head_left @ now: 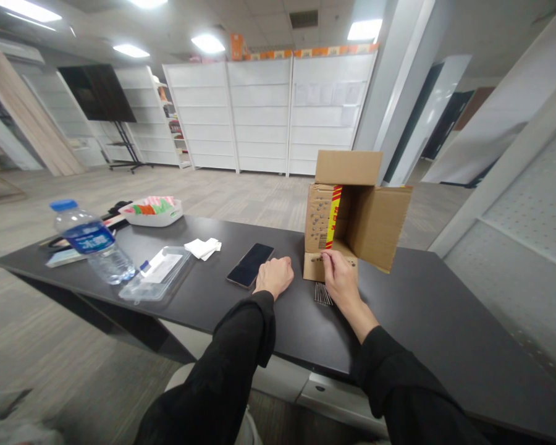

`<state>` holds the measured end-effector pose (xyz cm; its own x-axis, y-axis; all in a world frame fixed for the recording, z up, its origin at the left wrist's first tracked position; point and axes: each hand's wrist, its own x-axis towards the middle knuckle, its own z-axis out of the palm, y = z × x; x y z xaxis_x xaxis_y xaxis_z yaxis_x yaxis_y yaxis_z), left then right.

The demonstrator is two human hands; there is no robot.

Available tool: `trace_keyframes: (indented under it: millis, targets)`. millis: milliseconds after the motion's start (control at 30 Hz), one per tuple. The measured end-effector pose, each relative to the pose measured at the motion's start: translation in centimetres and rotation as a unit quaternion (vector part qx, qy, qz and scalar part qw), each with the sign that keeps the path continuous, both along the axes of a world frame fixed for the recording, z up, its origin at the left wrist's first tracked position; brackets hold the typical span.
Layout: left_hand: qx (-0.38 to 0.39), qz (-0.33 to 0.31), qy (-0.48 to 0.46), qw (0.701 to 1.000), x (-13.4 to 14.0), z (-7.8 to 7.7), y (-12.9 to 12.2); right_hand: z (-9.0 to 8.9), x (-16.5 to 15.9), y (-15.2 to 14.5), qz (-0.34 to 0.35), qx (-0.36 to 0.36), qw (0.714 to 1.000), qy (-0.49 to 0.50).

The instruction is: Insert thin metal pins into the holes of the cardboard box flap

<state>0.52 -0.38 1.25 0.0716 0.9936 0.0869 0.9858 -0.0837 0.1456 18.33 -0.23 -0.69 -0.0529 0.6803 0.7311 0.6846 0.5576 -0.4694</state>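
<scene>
My two black sleeves reach out over the near edge of the dark tabletop (421,309). My left hand (274,277) rests on it as a loose fist, fingers curled under and pressed together, holding nothing. Just beside it to the left lies a black phone (251,264), face up, close to my knuckles but apart from them.

My right hand (340,281) sits at the lower front flap of the cardboard box (352,213), fingers (328,261) bent and bunched against the flap's edge (whether they actually pinch it I cannot tell). Under the heel of that hand lies a small bundle of thin metal rods (323,293), flat on the tabletop, just in front of the box.

The box lies on its side with its opening towards me and to the right, flaps spread, a red and yellow strip on its left wall.

Farther left are a clear plastic lid (160,272), a water bottle (95,244) with a blue cap, some folded white tissue (204,248), and beyond them a white tray (152,211) of colourful packets. White shelving (264,117) lines the far wall.
</scene>
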Motion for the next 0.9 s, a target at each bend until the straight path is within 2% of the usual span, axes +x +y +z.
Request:
trace_keyframes:
  millis: [333,700,900]
  targets:
    - [-0.003,0.000,0.002,1.000,0.01,-0.06,0.03,-0.82,0.33,0.51,-0.004,-0.009,0.999,-0.040]
    - [-0.004,0.002,0.006,1.000,0.06,0.04,-0.04,-0.58,-0.08,0.34,-0.074,0.001,0.990,-0.124]
    - [-0.011,0.005,0.005,1.000,0.15,0.37,-0.20,-0.61,-0.03,0.37,-0.081,-0.003,0.988,-0.134]
